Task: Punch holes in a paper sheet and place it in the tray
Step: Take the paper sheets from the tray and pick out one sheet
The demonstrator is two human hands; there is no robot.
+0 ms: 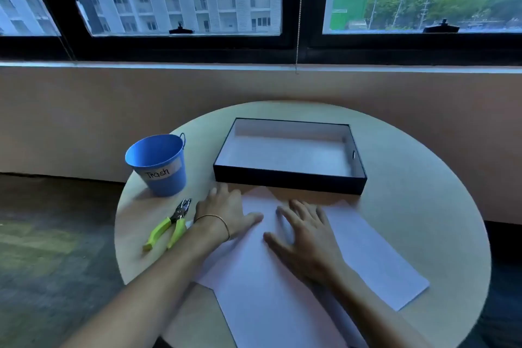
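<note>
White paper sheets [375,257] lie overlapping on the round table, skewed to one another. My left hand [226,212] rests flat on the paper's left part, fingers spread, a thin band on the wrist. My right hand [308,237] lies flat on the paper's middle, fingers apart. A hole punch [169,224] with lime-green handles lies on the table just left of my left wrist, touched by neither hand. The black tray [288,182] with a pale inside stands behind the paper, and nothing is in it.
A blue bucket [159,164] labelled "Trash" stands at the table's left, behind the punch. The round beige table [423,178] sits against a wall under a window. Dark floor shows at the left.
</note>
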